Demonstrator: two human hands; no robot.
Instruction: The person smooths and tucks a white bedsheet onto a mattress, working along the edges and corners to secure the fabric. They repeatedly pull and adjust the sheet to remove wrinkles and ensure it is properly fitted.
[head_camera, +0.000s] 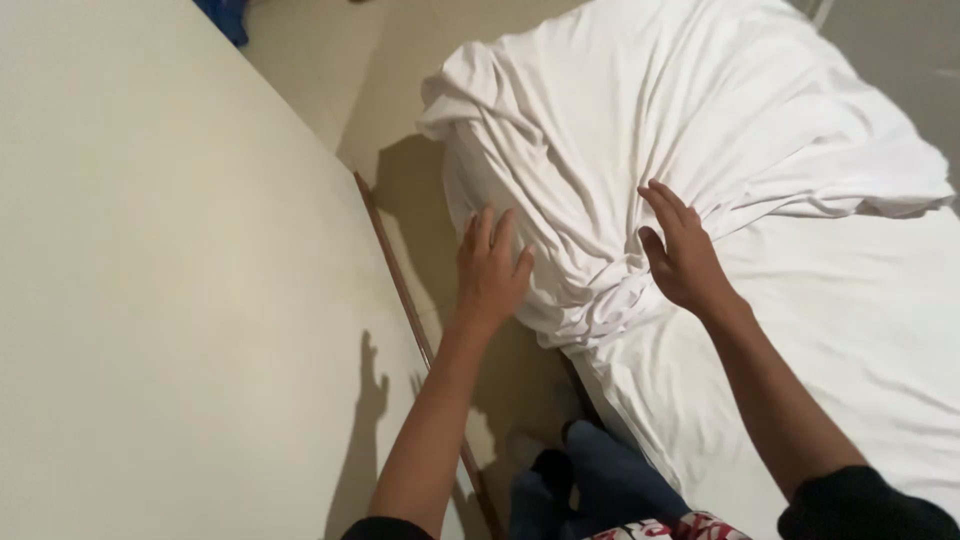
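A rumpled white sheet (640, 120) is bunched in folds over the corner of a bed (860, 340) on the right. My left hand (490, 270) lies flat with fingers spread against the left side of the bunched cloth, at the bed's edge. My right hand (682, 250) rests palm down on the folds a little further right, fingers apart. Neither hand grips the cloth. Both sleeves are dark at the bottom of the view.
A pale wall (160, 280) fills the left, with a brown skirting strip (400, 290) along its foot. A narrow strip of beige tiled floor (370, 70) runs between wall and bed. My dark trouser legs (590, 490) stand there. Something blue (225, 15) lies far back.
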